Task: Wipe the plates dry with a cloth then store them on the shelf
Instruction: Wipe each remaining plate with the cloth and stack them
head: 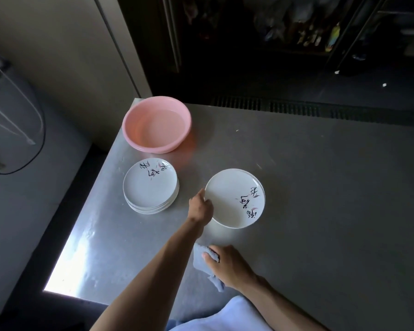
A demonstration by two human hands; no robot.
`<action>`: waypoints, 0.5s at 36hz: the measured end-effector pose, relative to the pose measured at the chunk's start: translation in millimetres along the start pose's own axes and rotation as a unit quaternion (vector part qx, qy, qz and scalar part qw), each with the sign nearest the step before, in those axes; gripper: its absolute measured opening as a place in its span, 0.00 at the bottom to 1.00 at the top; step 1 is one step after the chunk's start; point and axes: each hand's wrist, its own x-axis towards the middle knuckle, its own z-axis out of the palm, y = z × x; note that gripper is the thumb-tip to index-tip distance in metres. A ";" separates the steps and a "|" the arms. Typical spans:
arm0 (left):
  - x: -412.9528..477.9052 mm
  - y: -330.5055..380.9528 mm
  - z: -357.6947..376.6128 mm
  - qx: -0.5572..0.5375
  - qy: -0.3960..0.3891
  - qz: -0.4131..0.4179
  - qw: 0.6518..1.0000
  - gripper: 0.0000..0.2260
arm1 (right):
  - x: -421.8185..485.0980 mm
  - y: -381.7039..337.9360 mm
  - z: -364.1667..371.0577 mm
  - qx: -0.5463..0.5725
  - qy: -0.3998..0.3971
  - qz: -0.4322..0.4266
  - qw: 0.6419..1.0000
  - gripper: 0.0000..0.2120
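My left hand [200,207] is gripping the edge of a plate [234,198] mid-frame, and my right hand [227,263] clutches the cloth [198,258] just below. The plate stack [150,185] sits further left, and the pink basin [157,124] above it looks to have water in it.

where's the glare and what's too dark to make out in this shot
Head view: glare washes out the table near-left; the shelving at top is underexposed and blurry; the cloth in the right hand looks smeared; wide-angle distortion bends the edges.
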 end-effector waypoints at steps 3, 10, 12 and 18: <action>-1.1 -6.5 1.0 -0.010 0.015 0.005 1.000 0.28 | 4.8 -2.0 0.3 0.003 0.002 0.018 1.000 0.19; -12.5 -8.4 -14.0 -0.063 0.001 0.008 0.998 0.36 | 20.0 -7.6 9.3 0.175 0.030 0.093 0.980 0.15; -10.4 -10.1 -26.9 -0.064 0.026 0.022 0.997 0.33 | 29.6 -14.6 12.0 0.253 0.042 0.118 0.959 0.12; 9.3 -23.8 -98.2 -0.050 0.142 -0.018 0.988 0.24 | 59.7 -67.9 0.9 0.335 0.033 0.134 0.932 0.15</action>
